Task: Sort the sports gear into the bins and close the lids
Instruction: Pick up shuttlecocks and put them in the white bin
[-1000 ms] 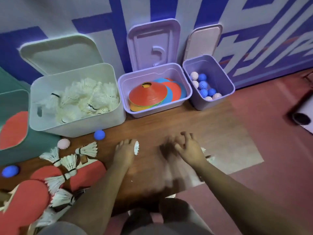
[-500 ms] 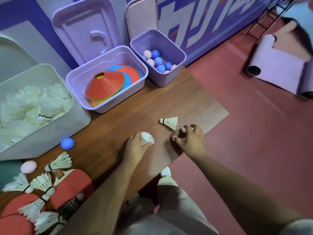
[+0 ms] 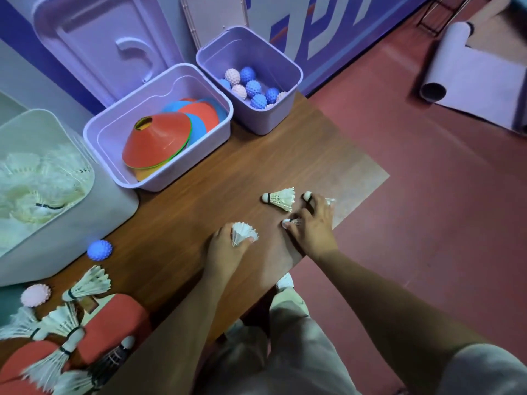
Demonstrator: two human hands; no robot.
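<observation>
Grey short sleeve (image 3: 484, 372), beige trousers (image 3: 293, 337), white shoe (image 3: 285, 282)

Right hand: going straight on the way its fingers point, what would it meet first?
Probably the loose shuttlecock lying on the wooden board just ahead of the right hand, whose grip holds other shuttlecocks; its height above the board is unclear.

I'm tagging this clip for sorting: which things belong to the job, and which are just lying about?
Job: left hand and right hand holding shuttlecocks; blue ball; pink ball; paddles; cones; white bin; cone bin; ball bin; lids.
Lying about: rolled mat; wooden board underneath.
</observation>
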